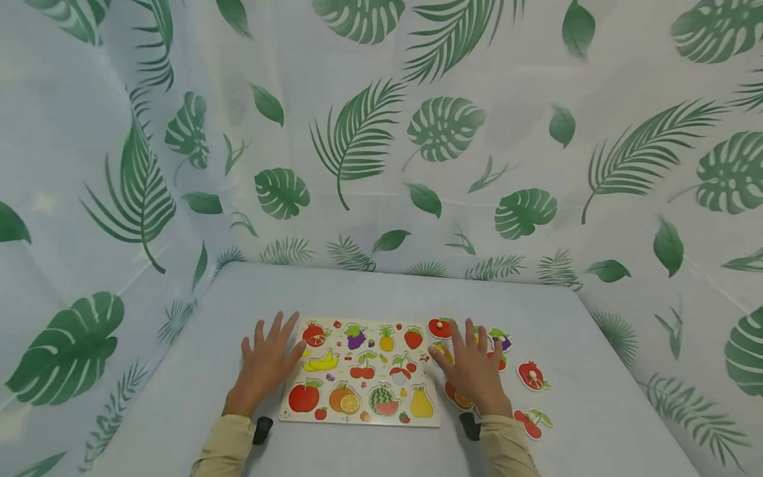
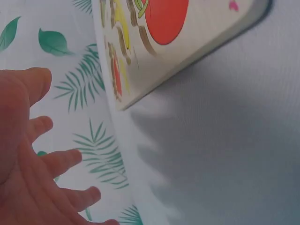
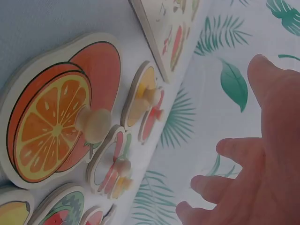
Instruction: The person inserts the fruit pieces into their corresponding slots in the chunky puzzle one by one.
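A flat fruit puzzle board (image 1: 289, 416) printed with apples, grapes, bananas and other fruit lies on the white table. My left hand (image 1: 268, 361) is spread at the board's left edge, holding nothing. In the left wrist view, the fingers (image 2: 63, 161) are straight and apart, beside the board's corner (image 2: 173, 56). My right hand (image 1: 473, 368) spreads over loose knobbed fruit pieces right of the board, partly hiding them. An orange piece (image 3: 42, 136) with a wooden knob (image 3: 96, 124) looms large in the right wrist view, apart from the right fingers (image 3: 229, 192).
Farther right lie a pomegranate piece (image 1: 532, 375) and a cherry piece (image 1: 529, 424). A grape piece (image 1: 501, 339) and a round red piece (image 1: 440, 328) lie behind the right hand. A leaf-patterned curtain (image 1: 369, 218) hangs behind the table and at its sides.
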Tool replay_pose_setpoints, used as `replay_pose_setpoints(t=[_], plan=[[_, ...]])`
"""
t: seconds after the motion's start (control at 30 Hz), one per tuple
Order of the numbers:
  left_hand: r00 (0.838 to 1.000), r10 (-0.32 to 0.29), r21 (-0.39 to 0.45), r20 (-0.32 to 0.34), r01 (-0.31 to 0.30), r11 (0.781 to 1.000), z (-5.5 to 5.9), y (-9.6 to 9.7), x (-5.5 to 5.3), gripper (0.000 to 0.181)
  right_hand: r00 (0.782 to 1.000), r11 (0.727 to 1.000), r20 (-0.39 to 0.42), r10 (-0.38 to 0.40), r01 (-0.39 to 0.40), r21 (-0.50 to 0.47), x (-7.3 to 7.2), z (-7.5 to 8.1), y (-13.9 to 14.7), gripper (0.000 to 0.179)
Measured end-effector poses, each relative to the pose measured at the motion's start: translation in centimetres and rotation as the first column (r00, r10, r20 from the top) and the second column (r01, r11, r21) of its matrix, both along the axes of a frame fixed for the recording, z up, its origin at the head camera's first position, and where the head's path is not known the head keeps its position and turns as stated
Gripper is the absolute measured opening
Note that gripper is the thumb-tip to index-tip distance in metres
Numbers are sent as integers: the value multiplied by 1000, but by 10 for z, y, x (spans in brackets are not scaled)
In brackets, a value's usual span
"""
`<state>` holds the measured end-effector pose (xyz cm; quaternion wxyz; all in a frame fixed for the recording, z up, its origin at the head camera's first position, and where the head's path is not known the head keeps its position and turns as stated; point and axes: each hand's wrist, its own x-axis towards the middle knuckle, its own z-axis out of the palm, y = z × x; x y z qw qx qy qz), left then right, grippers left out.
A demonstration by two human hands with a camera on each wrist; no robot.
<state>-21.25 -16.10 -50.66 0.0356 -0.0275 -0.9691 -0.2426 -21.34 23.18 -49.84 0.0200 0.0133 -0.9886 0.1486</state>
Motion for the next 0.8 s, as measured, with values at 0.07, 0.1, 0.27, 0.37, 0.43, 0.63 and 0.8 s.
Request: replay_pose_setpoints(t=[0.07,0.1,0.27,0.37,0.43,0.63,0.8], plan=[[1000,-7,9,19,7,1000,1,-2,-3,76,1000,1000,6,-4,4,-4,1,-1,2,90],[999,-7,16,31,7,1000,2,-3,-4,76,1000,1000,7,-4,4,-8,1,-1,2,90],[994,-1,41,105,-3,999,-1,-9,-11,77,1000,1000,2,-4,4,-8,3,-2,6,90],[987,-16,76,162,4,997,-7,-15,-16,77,1000,1000,-4,-9,9,2,5,-3,9,90],[981,-34,98,193,15,995,-11,-19,-18,76,1000,1000,-1,-11,11,1,8,-4,11,90],[963,-144,76,229,129,989,-21,-32,-17,73,1000,1000,2,-9,9,9,16,-7,12,91],[946,-245,43,210,241,970,-24,-39,-8,66,1000,1000,2,-4,4,-22,26,-4,20,92]])
